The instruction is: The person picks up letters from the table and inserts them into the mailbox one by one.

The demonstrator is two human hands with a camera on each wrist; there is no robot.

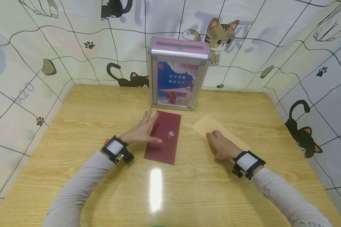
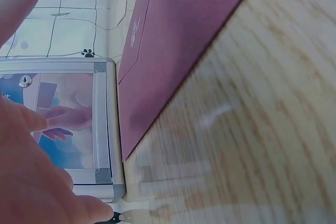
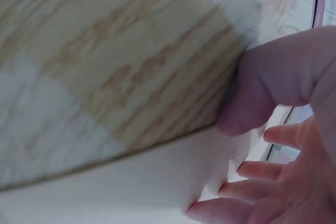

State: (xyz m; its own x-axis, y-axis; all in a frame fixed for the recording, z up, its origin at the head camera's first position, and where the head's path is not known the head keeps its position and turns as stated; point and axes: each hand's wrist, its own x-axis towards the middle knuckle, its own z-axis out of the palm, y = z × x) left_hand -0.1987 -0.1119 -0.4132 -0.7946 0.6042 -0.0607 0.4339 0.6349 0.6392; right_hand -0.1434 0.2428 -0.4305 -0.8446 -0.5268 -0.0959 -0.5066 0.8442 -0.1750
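Observation:
A dark red envelope (image 1: pixel 166 148) with a small white print lies flat on the table, its flap line showing in the left wrist view. Over its left edge, my left hand (image 1: pixel 142 130) hovers with fingers spread and holds nothing. To the right, a plain tan envelope (image 1: pixel 228 135) lies aslant on the tabletop. My right hand (image 1: pixel 223 147) pinches its near edge. In the right wrist view the thumb (image 3: pixel 252 93) is at that edge and the other fingers (image 3: pixel 257 192) rest on the paper.
Behind the envelopes stands a silver-framed box (image 1: pixel 173 82) with a pink slotted top and a lock on its front panel. Cat-printed wall covering (image 1: pixel 88 63) encloses the wooden table (image 1: pixel 108 189) at the back and both sides. Each wrist wears a strapped camera.

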